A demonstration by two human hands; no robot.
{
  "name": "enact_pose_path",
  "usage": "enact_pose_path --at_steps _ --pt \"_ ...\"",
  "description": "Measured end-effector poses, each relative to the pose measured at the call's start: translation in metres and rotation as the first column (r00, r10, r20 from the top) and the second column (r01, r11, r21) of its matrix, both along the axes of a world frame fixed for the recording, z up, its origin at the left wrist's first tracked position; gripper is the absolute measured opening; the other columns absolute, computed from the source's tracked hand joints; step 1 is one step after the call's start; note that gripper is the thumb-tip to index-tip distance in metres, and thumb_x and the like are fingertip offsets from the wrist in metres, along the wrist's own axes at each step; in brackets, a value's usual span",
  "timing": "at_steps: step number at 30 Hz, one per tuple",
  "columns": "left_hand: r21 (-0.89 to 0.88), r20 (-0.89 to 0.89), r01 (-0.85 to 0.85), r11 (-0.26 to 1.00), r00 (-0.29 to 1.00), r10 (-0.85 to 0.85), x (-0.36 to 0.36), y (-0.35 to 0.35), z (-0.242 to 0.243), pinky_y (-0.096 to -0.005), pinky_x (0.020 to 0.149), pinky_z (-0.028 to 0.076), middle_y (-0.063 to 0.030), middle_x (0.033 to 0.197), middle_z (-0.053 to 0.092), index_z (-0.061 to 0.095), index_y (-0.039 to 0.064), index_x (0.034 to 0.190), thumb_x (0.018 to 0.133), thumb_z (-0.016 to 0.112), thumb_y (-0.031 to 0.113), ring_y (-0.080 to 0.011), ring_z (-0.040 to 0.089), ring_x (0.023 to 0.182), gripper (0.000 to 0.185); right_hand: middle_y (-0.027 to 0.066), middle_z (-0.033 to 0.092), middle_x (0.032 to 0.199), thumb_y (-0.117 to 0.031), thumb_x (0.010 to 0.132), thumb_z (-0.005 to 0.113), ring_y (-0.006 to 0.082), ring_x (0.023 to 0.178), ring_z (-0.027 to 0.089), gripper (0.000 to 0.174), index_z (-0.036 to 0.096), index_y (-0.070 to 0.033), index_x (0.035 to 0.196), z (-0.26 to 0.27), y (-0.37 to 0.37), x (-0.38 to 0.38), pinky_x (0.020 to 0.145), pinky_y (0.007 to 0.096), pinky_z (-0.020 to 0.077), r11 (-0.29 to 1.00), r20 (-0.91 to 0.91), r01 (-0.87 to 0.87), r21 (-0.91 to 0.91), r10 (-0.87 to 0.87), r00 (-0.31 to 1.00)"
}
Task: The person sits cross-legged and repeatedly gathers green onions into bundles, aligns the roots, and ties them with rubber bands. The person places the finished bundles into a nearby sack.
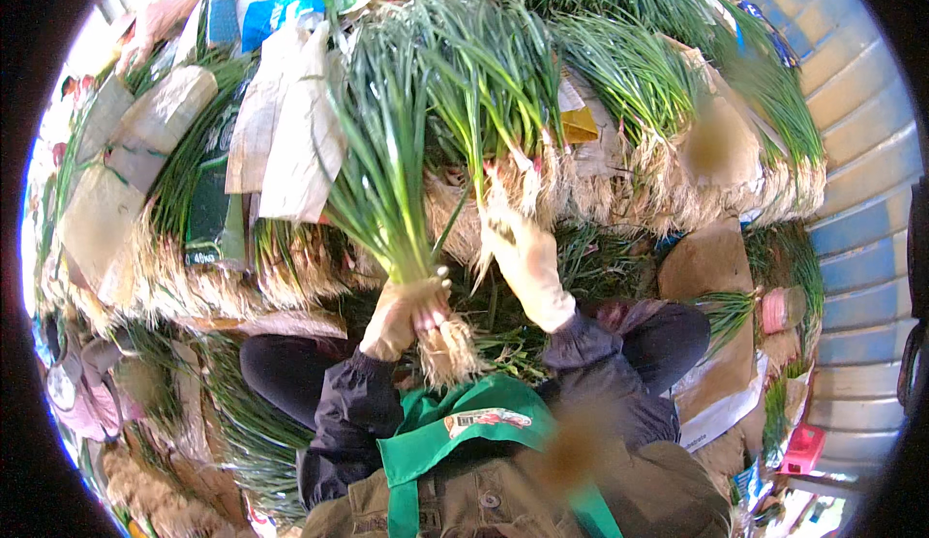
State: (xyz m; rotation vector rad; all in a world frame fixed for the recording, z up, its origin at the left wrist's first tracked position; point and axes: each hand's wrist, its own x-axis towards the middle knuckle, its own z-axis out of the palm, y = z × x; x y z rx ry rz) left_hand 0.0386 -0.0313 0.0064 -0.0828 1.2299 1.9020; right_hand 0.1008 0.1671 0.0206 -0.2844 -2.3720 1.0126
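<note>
My left hand [395, 317], in a pale glove, is closed around the lower stems of a bunch of green onions [403, 204]. Its leaves fan upward, and its pale bulbs and stringy roots [446, 349] hang just above my green apron [464, 429]. To the right, my right hand [526, 258], gloved too, reaches up to the root ends of another green onion [475, 168] in front of the heap [508, 81]. Its fingertips are among the roots, so its exact grip is partly hidden.
Piles of green onions, roots toward me, lie ahead and on both sides. Pale sheets [297, 131] and a blue-and-white bag [284, 1] cover part of the left pile. At the right are a roll of pink tape [782, 309], a pink box [802, 449] and a corrugated wall [864, 226].
</note>
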Motion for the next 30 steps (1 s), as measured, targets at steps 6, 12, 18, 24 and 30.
enact_pose_path --at_steps 6,12,18,24,30 --pt "0.021 -0.051 0.109 0.994 0.993 -0.108 0.002 0.027 0.001 -0.0242 0.044 0.046 -0.0113 0.067 0.064 0.062 -0.001 0.096 0.083 0.067 0.007 -0.0167 0.06 0.051 0.016 0.0141 0.068 0.095 -0.012 0.087 0.061 0.0251 0.088 0.067 0.021 0.067 -0.005 0.106 -0.021 -0.029 0.058 0.079 0.032 0.0515 0.878 0.198 -0.195 -0.437 0.305 0.932" --pt "-0.083 -0.045 -0.029 0.996 0.999 0.025 0.019 0.03 -0.003 -0.0242 0.035 0.041 -0.011 0.058 0.061 0.06 -0.002 0.088 0.082 0.065 0.003 -0.0176 0.055 0.041 0.009 0.0023 0.063 0.094 -0.018 0.092 0.059 0.0141 0.083 0.057 0.027 0.059 0.0 0.112 -0.046 -0.042 -0.006 0.074 0.0265 0.046 0.506 0.071 0.001 -0.862 0.119 0.99" --pt "-0.126 -0.01 0.024 0.992 1.0 -0.025 0.018 0.01 0.005 -0.0221 0.037 0.044 -0.0071 0.065 0.063 0.058 -0.002 0.088 0.08 0.061 0.003 -0.0135 0.057 0.044 0.01 -0.0045 0.05 0.069 -0.029 0.097 0.052 0.0072 0.05 0.039 0.02 0.051 -0.013 0.087 -0.038 -0.066 -0.026 0.044 0.0236 0.0311 -0.132 0.099 0.089 -0.987 -0.072 0.992" --pt "0.31 0.259 -0.029 0.95 0.964 -0.054 0.013 -0.053 0.018 -0.0342 0.061 0.055 -0.0063 0.082 0.056 0.043 -0.001 0.126 0.082 0.062 0.007 -0.0184 0.058 0.071 0.049 -0.0082 0.04 0.059 -0.023 0.1 0.045 0.0039 0.047 0.036 0.017 0.054 -0.011 0.093 -0.019 -0.025 -0.023 0.042 0.0205 0.029 0.41 0.033 -0.11 -0.905 0.325 0.945" --pt "0.397 0.315 -0.119 0.91 0.949 -0.013 0.015 -0.05 0.01 -0.0413 0.072 0.054 -0.0045 0.083 0.058 0.042 0.007 0.134 0.087 0.062 0.016 -0.0205 0.061 0.079 0.052 0.0097 0.061 0.073 -0.037 0.091 0.056 0.0283 0.068 0.063 0.027 0.059 -0.01 0.094 0.01 0.038 -0.004 0.061 0.0422 0.0488 0.94 0.317 -0.201 0.274 0.109 0.942"
